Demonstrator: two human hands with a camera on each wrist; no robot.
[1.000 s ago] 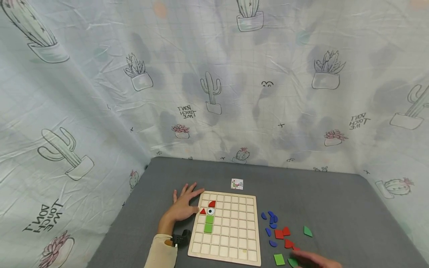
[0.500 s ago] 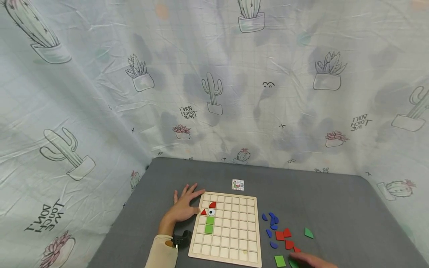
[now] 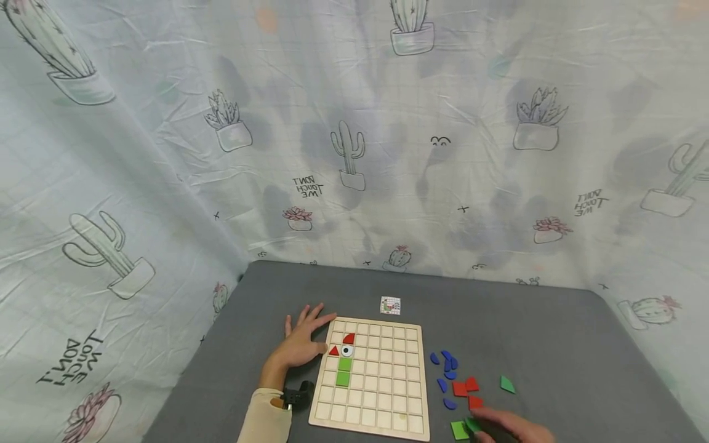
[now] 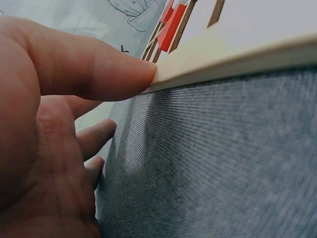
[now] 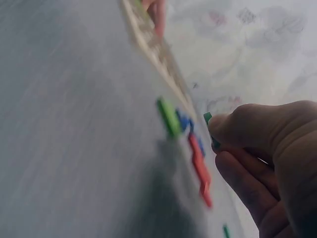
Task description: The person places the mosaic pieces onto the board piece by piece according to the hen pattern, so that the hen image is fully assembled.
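Observation:
My left hand (image 3: 299,346) lies at the left side of the wooden grid board (image 3: 382,394), fingers spread. Its thumb (image 4: 114,69) touches the board's edge, and the index finger reaches the far left corner. On the board sit a red triangle (image 3: 334,351), a red quarter-circle tile (image 3: 349,339), a round eye tile (image 3: 347,351) and two light green squares (image 3: 344,371). Right of the board, my right hand (image 3: 512,426) pinches a dark green tile (image 5: 211,130) between thumb and fingers, raised off the table. A light green square (image 3: 459,430) lies just beside it.
Several blue half-round tiles (image 3: 450,404) and red tiles (image 3: 460,389) lie right of the board. Another dark green tile (image 3: 507,384) is farther right. A small pattern card (image 3: 390,305) lies behind the board. A cactus-print curtain (image 3: 382,184) surrounds the grey table (image 3: 471,320).
My right hand has picked up the dark green tile from the table and shifted slightly left and up with it. The left hand and the tiles on the board stay put.

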